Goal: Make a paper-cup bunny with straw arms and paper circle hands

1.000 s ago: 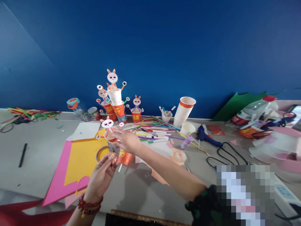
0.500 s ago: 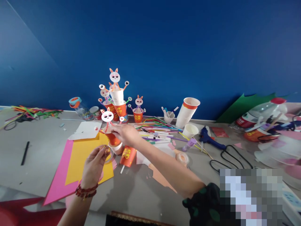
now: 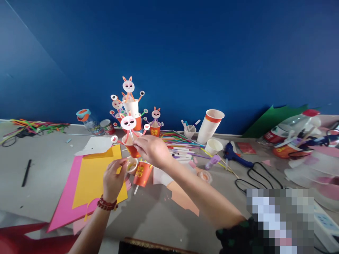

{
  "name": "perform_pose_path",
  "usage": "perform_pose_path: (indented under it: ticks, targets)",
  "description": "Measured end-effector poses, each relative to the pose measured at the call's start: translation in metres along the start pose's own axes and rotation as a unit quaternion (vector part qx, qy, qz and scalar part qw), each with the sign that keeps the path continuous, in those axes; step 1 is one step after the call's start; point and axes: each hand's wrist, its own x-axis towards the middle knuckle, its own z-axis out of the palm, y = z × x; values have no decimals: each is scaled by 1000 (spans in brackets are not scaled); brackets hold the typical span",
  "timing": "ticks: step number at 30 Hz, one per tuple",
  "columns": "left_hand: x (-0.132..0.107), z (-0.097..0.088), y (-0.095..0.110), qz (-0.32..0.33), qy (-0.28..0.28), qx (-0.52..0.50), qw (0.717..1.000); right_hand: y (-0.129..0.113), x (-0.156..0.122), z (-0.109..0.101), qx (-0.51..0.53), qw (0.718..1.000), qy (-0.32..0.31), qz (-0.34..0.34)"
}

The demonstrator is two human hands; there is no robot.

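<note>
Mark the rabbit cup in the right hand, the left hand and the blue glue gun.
Rabbit cup (image 3: 131,150): head view, on its orange outer wall.
Left hand (image 3: 113,180): head view, on the middle of the hand.
Blue glue gun (image 3: 232,152): head view, on its body.

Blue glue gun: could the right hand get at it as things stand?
Probably not at once: the right hand holds the rabbit-topped orange cup. If it were free, reaching the glue gun would likely mean passing the white cup and purple tube in between.

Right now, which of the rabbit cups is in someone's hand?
The red rabbit cup, held at its rim by the right hand; the other rabbit cups stand farther back, towards the blue wall.
</note>
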Motion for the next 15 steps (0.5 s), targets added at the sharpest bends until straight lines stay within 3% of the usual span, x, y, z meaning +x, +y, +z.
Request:
perform_pose_path:
  ticks: [3,8,15]
  targets:
    - [3,3,0,46,-36,46,997,3,-4,-7,-13,1000,11,6]
    - [6,1,-2,75,-51,103,991,5,-9,-8,13,1000,20,13]
    - [11,1,-8,34,-69,10,997,1,-11,0,30,999,-12,25]
